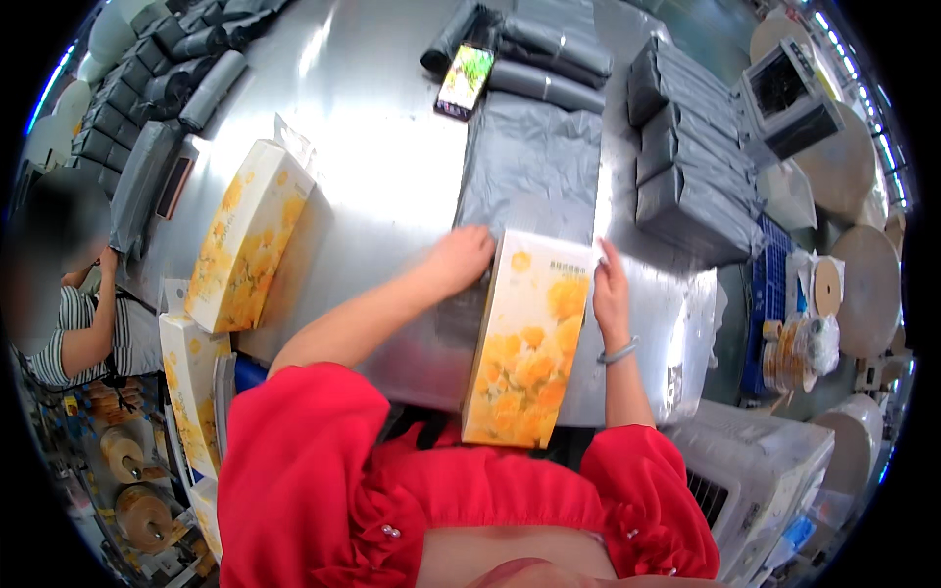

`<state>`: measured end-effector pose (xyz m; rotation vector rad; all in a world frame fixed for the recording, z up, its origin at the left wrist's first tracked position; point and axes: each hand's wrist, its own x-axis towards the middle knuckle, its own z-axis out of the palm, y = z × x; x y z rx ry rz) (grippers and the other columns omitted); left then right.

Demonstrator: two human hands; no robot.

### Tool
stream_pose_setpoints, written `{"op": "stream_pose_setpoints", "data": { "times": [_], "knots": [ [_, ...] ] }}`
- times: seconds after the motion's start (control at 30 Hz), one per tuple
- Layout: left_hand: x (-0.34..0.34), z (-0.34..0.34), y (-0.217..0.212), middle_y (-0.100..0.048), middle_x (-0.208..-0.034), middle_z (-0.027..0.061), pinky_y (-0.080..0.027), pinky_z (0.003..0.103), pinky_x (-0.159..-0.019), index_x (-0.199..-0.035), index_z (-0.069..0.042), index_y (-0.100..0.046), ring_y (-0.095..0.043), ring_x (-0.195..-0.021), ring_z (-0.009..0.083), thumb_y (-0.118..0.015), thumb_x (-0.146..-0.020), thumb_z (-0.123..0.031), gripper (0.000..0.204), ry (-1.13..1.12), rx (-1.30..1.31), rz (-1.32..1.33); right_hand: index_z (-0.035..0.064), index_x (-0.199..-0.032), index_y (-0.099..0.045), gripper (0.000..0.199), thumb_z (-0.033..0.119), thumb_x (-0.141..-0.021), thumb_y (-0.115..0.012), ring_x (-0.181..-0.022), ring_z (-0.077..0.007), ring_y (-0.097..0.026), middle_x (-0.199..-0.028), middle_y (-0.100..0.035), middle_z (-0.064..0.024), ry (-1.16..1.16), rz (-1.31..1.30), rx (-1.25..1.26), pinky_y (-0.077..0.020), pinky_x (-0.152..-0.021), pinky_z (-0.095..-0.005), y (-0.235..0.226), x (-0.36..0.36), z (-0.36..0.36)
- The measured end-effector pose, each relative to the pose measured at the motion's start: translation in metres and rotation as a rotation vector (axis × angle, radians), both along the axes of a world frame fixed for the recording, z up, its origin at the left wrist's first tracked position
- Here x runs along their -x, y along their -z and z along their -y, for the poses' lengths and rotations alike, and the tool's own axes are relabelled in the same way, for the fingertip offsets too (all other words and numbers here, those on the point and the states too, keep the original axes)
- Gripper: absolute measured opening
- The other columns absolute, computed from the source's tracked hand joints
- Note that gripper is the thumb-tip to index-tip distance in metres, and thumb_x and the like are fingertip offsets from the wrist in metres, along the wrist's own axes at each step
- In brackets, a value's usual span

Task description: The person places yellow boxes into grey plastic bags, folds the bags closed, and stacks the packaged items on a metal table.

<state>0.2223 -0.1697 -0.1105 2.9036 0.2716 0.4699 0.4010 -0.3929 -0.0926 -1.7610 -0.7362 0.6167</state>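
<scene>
A long white box with yellow flowers (524, 353) lies in front of me, its near end close to my body. Its far end meets a grey plastic mailing bag (529, 162), which lies flat and wrinkled on the metal table. My left hand (463, 260) is closed at the left edge of the bag, beside the box's far left corner. On the other side, my right hand (612, 294) has its fingertips at the bag's right edge, close along the box; what is between them is partly hidden.
A phone (466, 80) with a lit screen lies beside grey bag rolls (546, 85). Wrapped grey parcels (691, 176) are stacked at right, others at far left. More flowered boxes (250, 235) stand at left. A co-worker in a striped top (83, 333) handles a grey parcel there.
</scene>
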Motion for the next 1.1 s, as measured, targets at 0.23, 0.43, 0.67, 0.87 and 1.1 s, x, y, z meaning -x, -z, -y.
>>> {"op": "stream_pose_setpoints", "data": {
  "times": [0.23, 0.43, 0.67, 0.87, 1.1],
  "knots": [
    [-0.043, -0.032, -0.019, -0.06, -0.082, 0.0189, -0.049, 0.04, -0.075, -0.083, 0.0, -0.055, -0.059, -0.084, 0.0363, -0.05, -0.076, -0.003, 0.008, -0.222, 0.438, -0.036, 0.0019, -0.095, -0.057, 0.018, 0.0, -0.076, -0.058, -0.088, -0.035, -0.058, -0.092, -0.059, -0.0179, -0.117, 0.673, 0.114, -0.0474, -0.077, -0.0366, 0.021, -0.012, -0.046],
    [0.021, 0.034, 0.008, -0.051, -0.101, 0.0238, -0.046, 0.043, -0.081, -0.101, 0.005, -0.05, -0.054, -0.09, 0.0408, -0.051, -0.079, -0.001, 0.023, -0.075, 0.357, 0.519, -0.0006, -0.095, -0.057, 0.014, 0.003, -0.082, -0.052, -0.09, -0.036, -0.057, -0.099, -0.057, -0.0236, 0.095, 0.783, -0.25, -0.0472, -0.077, -0.0371, 0.021, 0.03, -0.01],
    [0.018, 0.038, -0.009, -0.06, -0.087, 0.0223, -0.047, 0.049, -0.069, -0.083, -0.003, -0.057, -0.059, -0.081, 0.0382, -0.052, -0.077, -0.014, 0.014, -0.315, 0.399, -0.16, 0.0078, -0.081, -0.063, 0.014, 0.018, -0.08, -0.053, -0.069, -0.0372, -0.059, -0.072, -0.061, -0.0177, -0.137, 0.748, 0.33, -0.0466, -0.059, -0.0446, 0.005, 0.019, 0.001],
    [0.144, 0.118, 0.002, -0.063, -0.08, 0.0188, -0.049, 0.046, -0.065, -0.087, -0.004, -0.065, -0.061, -0.075, 0.0365, -0.057, -0.074, -0.019, 0.022, 0.057, 0.287, -0.59, 0.0043, -0.074, -0.062, 0.011, 0.014, -0.071, -0.056, -0.063, -0.0394, -0.058, -0.065, -0.059, -0.0195, -0.704, 0.755, 0.502, -0.0472, -0.056, -0.0464, -0.009, 0.107, 0.108],
    [0.119, 0.12, -0.026, -0.055, -0.063, 0.0139, -0.042, 0.042, -0.053, -0.06, -0.005, -0.052, -0.055, -0.061, 0.0322, -0.064, -0.078, -0.028, 0.032, -0.334, 0.445, -0.147, 0.0015, -0.076, -0.055, 0.021, 0.02, -0.086, -0.054, -0.069, -0.0394, -0.058, -0.069, -0.059, -0.0194, -0.11, 0.027, 0.379, -0.0449, -0.058, -0.0423, 0.003, 0.072, 0.083]
  ]
}}
